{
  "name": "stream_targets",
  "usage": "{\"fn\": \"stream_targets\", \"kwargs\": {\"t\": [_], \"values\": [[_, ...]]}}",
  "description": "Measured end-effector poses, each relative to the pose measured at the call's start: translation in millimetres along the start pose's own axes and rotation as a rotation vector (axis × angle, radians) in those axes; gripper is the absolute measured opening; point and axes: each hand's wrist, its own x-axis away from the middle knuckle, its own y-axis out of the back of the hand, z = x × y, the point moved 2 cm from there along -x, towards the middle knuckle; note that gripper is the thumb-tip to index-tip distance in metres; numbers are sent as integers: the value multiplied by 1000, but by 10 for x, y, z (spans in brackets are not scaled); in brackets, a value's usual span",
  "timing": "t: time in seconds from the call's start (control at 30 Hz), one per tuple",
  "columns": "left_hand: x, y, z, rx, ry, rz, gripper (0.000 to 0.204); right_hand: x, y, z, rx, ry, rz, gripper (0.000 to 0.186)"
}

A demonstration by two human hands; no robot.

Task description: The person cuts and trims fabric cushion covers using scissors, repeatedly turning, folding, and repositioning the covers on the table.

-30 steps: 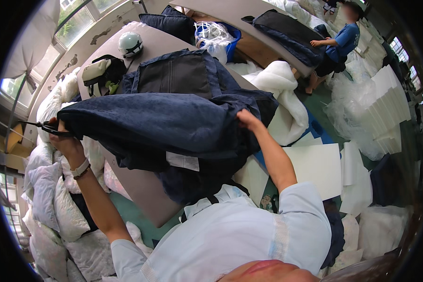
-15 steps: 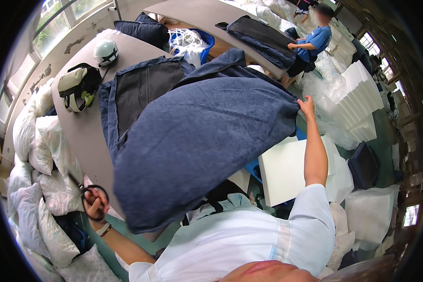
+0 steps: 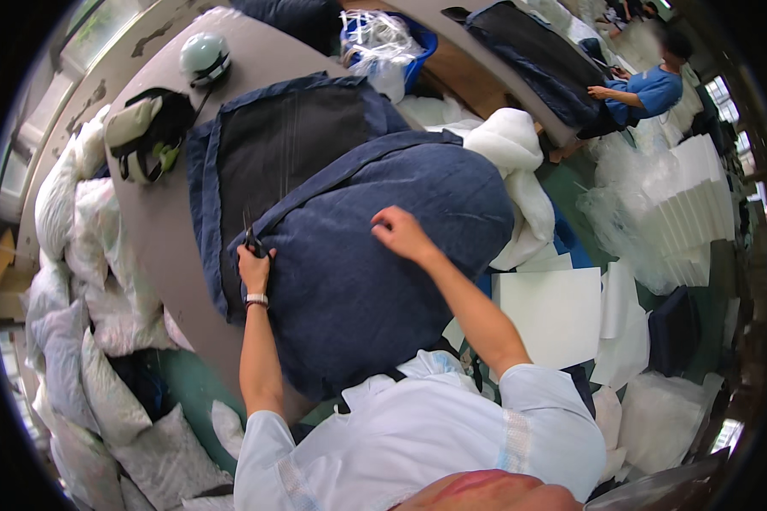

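Note:
My left hand (image 3: 254,267) is closed on a pair of black scissors (image 3: 249,234), blades pointing away from me. It is at the left edge of a large dark blue fabric cover (image 3: 358,281). The cover is spread over the near side of the table and hangs toward my body. My right hand (image 3: 400,234) is over the middle of the cover, fingers loosely bent and apart, with nothing visible in them. Whether its fingertips touch the cloth is unclear. Beyond, another blue cover with a black panel (image 3: 268,157) lies flat on the table, partly under the nearer one.
The grey table (image 3: 158,247) bears a pale helmet (image 3: 204,58) and a bag (image 3: 145,136). Stuffed white bags (image 3: 102,400) crowd the left. White wadding (image 3: 520,179), foam sheets (image 3: 545,315) and a blue basket (image 3: 418,60) surround the table. A co-worker (image 3: 652,89) handles blue fabric at the far right.
My right hand has let go of the cover's right edge and moved left over its middle. The cover has settled lower. My left hand has moved up and right with the scissors.

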Motion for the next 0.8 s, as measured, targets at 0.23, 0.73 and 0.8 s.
{"fn": "stream_targets", "kwargs": {"t": [0.23,0.73,0.8], "values": [[-592,-104,833,-483,103,-82,33,124,-930,195,-241,88,247,7],[524,601,-475,881,-181,778,15,-80,-1584,713,-448,201,284,26],[418,853,-636,1030,8,636,21,38,-1560,393,-249,142,348,28]]}}
